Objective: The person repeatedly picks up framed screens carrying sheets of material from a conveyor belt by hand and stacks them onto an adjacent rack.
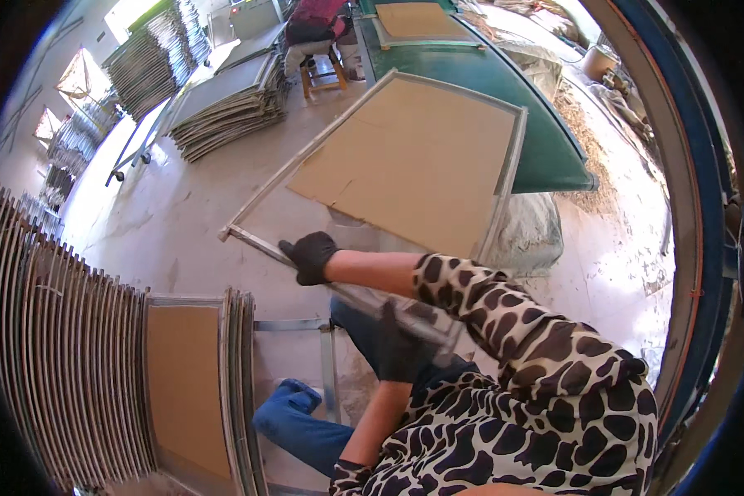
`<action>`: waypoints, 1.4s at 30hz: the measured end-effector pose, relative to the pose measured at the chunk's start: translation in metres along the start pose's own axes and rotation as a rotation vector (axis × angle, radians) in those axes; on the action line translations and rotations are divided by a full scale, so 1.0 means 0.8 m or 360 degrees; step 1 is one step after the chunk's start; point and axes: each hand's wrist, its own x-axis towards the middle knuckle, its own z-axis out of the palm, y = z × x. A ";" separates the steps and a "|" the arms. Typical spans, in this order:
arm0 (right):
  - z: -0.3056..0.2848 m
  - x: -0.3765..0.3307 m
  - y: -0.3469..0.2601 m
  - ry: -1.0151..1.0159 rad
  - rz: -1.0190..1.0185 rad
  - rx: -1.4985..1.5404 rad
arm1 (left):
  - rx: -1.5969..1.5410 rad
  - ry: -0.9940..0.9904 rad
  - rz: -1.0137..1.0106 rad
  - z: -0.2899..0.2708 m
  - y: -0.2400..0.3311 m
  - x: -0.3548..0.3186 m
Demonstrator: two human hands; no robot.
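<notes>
A large light-framed mesh screen [256, 198] is tilted in front of me, with a tan sheet [405, 157] lying over most of it. The sheet's near edge looks uneven and slightly torn. My right hand [312, 256], in a dark glove, is closed around the screen's near bar, close to its left corner. Lower down, my left hand [403, 345], gloved too, grips the same bar toward its right end, where the metal is somewhat blurred. Part of that bar is hidden by my right forearm.
Many similar frames stand in a row [66, 355] at my left, the end one carrying a tan sheet [186, 372]. A green conveyor belt [546, 153] runs beyond my screen, bearing another framed sheet [422, 21]. Stacked frames [231, 107], a stool [322, 76] and a person [318, 33] are farther back.
</notes>
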 end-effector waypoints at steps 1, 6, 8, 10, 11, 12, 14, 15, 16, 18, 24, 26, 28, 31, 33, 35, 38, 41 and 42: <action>0.003 0.012 -0.016 -0.0006 -0.0013 0.0009 | -0.0121 0.0030 0.0154 -0.002 0.004 -0.006; -0.001 0.012 -0.008 0.0267 -0.0302 0.0623 | 0.0744 0.0377 0.0568 -0.093 0.090 -0.062; -0.014 -0.007 0.063 0.0657 -0.0370 0.0635 | 0.0648 0.0642 0.0422 -0.093 0.141 -0.115; -0.013 -0.017 0.175 0.0845 -0.0242 0.0422 | 0.0766 0.0772 0.0425 -0.179 0.200 -0.162; -0.017 -0.044 0.241 0.1013 -0.0029 0.0088 | 0.0940 0.0948 0.0373 -0.196 0.230 -0.182; -0.009 -0.071 0.325 0.1276 0.0173 0.0034 | 0.1111 0.1129 0.0318 -0.212 0.248 -0.197; -0.019 -0.134 0.441 0.0618 0.1218 -0.0546 | 0.0960 0.1290 0.0553 -0.228 0.263 -0.224; -0.010 -0.178 0.473 0.0907 0.1113 -0.0322 | 0.0828 0.1433 0.0792 -0.233 0.267 -0.243; 0.003 -0.206 0.507 0.0831 0.1443 -0.0459 | 0.0920 0.1480 0.0886 -0.224 0.269 -0.237; 0.010 -0.267 0.585 0.0079 0.1313 -0.0425 | 0.1389 0.1478 0.1147 -0.306 0.291 -0.217; -0.182 -0.414 0.756 0.0570 0.0274 -0.1930 | 0.0904 0.1430 0.1941 -0.372 0.265 -0.129; -0.002 -0.234 0.575 -0.0101 0.1317 -0.0536 | 0.1356 0.2001 0.1830 -0.313 0.243 -0.270; -0.060 -0.176 0.504 -0.0031 0.1272 -0.0737 | 0.1243 0.1979 0.1858 -0.346 0.244 -0.300; -0.054 -0.057 0.451 0.0069 0.0880 -0.0859 | 0.1640 0.2392 0.1812 -0.410 0.227 -0.335; -0.015 0.046 0.445 0.0188 0.0615 -0.0556 | 0.1710 0.2478 0.2014 -0.457 0.220 -0.371; 0.038 0.141 0.460 0.0534 0.0024 -0.0330 | 0.1056 0.2436 0.2066 -0.467 0.215 -0.398; 0.094 0.277 0.397 0.0658 -0.0451 -0.0507 | 0.0150 0.2231 0.2144 -0.463 0.214 -0.426; 0.163 0.368 0.269 0.0087 0.0248 0.0157 | 0.0073 0.2458 0.2272 -0.504 0.206 -0.508; 0.183 0.390 0.202 0.0027 0.0291 0.0305 | 0.0053 0.2531 0.2314 -0.519 0.206 -0.543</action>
